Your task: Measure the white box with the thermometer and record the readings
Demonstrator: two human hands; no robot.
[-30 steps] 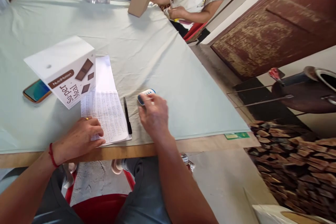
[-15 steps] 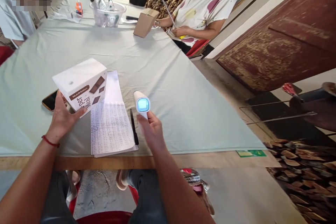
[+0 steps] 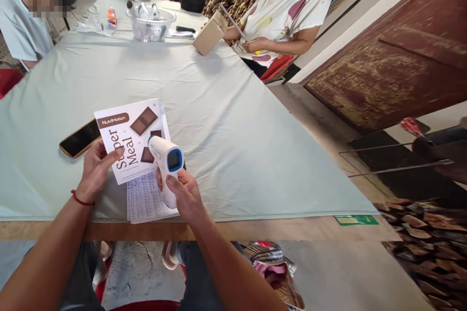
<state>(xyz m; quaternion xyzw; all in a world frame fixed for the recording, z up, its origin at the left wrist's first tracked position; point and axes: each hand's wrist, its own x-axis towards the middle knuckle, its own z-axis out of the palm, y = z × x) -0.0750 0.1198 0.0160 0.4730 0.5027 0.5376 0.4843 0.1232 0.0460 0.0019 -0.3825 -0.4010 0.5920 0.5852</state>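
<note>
My left hand (image 3: 98,167) grips the lower left edge of a white box (image 3: 126,143) printed "NutriMotion Super Meal", its thumb on the front face. My right hand (image 3: 184,194) is wrapped round the handle of a white infrared thermometer (image 3: 164,155) with a blue-rimmed, dark screen. The thermometer's nose is in front of the box's right side; whether they touch I cannot tell. Under both lie handwritten sheets of paper (image 3: 144,201), partly covered. A phone (image 3: 80,138) with an orange-brown case rests left of the box.
A pale cloth (image 3: 255,155) covers the table. Farther back stand a clear basin (image 3: 153,26) of bottles and a cardboard box (image 3: 209,34) held by a person on the right. A green card (image 3: 356,220) lies on the front edge. Other people sit at the left and far end.
The white box has turned so its printed front faces me. My right hand has brought the thermometer left to the box, covering the pen, and its lit screen is now dark.
</note>
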